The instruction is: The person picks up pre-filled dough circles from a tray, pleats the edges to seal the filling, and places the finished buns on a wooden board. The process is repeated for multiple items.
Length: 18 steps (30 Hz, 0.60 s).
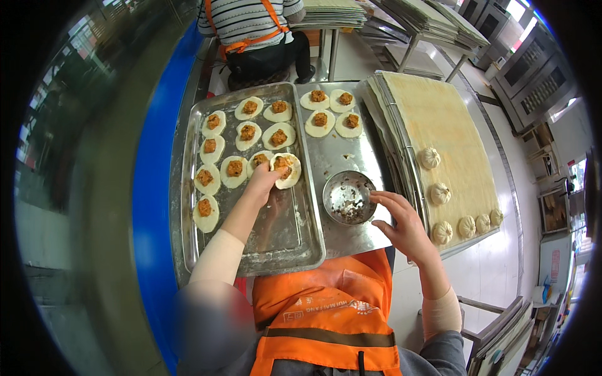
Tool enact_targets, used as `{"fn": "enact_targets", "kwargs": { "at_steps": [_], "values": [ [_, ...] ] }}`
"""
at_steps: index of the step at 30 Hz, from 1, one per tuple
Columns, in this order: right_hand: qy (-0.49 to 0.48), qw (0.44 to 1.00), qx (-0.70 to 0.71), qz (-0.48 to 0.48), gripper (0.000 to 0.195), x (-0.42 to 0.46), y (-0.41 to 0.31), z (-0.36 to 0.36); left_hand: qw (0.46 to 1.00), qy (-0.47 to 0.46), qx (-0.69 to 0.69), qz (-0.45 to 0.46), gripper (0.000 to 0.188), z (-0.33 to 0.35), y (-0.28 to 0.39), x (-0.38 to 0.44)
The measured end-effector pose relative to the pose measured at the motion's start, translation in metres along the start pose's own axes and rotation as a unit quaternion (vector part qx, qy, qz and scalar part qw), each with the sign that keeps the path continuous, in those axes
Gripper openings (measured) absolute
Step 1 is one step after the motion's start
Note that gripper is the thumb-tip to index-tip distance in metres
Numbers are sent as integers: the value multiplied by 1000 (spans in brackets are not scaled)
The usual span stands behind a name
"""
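My left hand (264, 182) holds a round dough wrapper (294, 176) with orange-brown filling, its thumb on the filling, above a metal tray (310, 225). Several flat wrappers topped with filling, such as a dough wrapper (209, 221), lie in that tray. More filled wrappers (312, 129) lie on the steel tabletop (338, 155) to its right. My right hand (400, 221) is at the right rim of a steel bowl (350, 199) with food scraps inside; its fingers are apart, and whether they touch the rim is unclear.
Several pleated buns (441, 193) sit on a cloth-covered tray stack (451, 127) at the right. A co-worker in a striped top (249, 23) sits beyond the table, facing away. A blue edge (155, 188) runs along the left. Metal racks (479, 305) stand at the lower right.
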State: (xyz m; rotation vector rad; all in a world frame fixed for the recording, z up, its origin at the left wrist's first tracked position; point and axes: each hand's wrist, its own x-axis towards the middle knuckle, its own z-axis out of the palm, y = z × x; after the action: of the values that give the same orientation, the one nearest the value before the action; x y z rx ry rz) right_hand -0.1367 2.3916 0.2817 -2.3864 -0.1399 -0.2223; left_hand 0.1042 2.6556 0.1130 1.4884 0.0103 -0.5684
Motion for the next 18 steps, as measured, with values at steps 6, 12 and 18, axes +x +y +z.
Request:
{"fn": "enact_targets", "kwargs": {
  "at_steps": [6,12,18],
  "values": [
    [-57,957,265,103,37,5,-7,59,884,-143,-413,-167,45,37,32,-127],
    [-48,874,404,265,25,-12,-11,99,813,-145,-514,-232,46,71,11,-199],
    [-42,838,449,306,19,-50,-10,105,806,-142,-503,-278,41,84,-15,-227]
  ]
}}
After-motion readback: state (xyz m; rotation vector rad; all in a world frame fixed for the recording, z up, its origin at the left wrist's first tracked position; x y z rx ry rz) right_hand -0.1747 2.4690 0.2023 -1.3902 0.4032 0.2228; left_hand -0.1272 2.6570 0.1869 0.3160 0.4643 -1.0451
